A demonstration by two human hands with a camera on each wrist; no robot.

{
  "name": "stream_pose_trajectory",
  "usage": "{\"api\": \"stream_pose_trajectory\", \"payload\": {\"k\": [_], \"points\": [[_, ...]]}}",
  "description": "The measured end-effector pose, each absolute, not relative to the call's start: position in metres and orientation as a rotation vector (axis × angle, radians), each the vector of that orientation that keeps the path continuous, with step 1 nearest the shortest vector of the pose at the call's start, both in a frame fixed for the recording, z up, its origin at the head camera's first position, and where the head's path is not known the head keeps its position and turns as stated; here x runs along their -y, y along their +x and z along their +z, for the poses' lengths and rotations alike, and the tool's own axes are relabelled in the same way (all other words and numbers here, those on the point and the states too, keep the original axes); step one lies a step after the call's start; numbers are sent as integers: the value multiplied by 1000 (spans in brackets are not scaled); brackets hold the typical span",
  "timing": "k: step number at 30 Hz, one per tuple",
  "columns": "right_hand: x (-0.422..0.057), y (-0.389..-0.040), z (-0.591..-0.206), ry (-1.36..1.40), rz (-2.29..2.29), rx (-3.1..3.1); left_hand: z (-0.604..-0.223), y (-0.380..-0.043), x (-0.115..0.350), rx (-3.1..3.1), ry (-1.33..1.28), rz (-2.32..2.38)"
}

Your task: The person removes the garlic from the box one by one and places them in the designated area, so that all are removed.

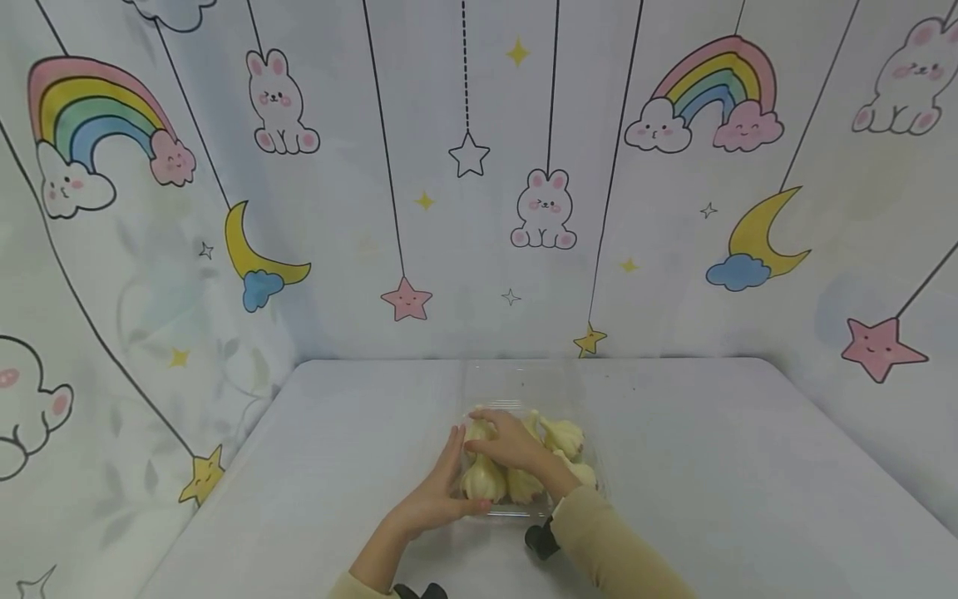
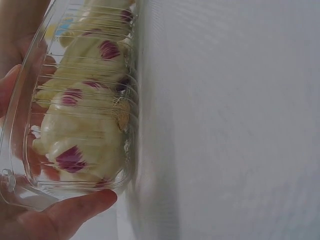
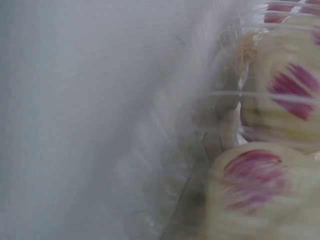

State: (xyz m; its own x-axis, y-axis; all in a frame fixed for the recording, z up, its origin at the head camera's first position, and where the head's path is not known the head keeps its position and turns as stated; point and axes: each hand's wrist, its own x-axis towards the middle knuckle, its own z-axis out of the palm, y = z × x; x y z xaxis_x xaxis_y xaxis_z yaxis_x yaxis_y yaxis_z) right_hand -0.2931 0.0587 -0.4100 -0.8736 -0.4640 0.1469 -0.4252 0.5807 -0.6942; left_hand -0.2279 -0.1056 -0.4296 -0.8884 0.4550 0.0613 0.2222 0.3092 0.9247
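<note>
A clear plastic box (image 1: 516, 513) holds several pale garlic bulbs (image 1: 565, 437). In the left wrist view, purple patches mark the garlic bulbs (image 2: 82, 132) behind the ribbed box wall (image 2: 127, 172). My left hand (image 1: 434, 503) holds the box at its left front corner, thumb (image 2: 82, 210) at the front and fingers along the left side. Reaching over the box from the right, my right hand (image 1: 512, 441) curls its fingers round a garlic bulb (image 1: 479, 431) at the rear left. The right wrist view shows garlic bulbs (image 3: 295, 90) close up, without a clear look at the hand.
The box's clear lid (image 1: 516, 383) lies folded back behind it. White cloth covers the table (image 1: 696, 466). A printed curtain (image 1: 464, 233) stands along the back and sides. Black wrist devices (image 1: 542, 541) sit near both sleeves.
</note>
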Motion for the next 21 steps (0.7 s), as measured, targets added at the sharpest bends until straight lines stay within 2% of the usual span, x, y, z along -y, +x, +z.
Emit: {"api": "stream_pose_trajectory", "payload": {"k": [21], "points": [[-59, -291, -406, -789, -1280, -2877, -425, -225, 106, -2390, 617, 1591]]}}
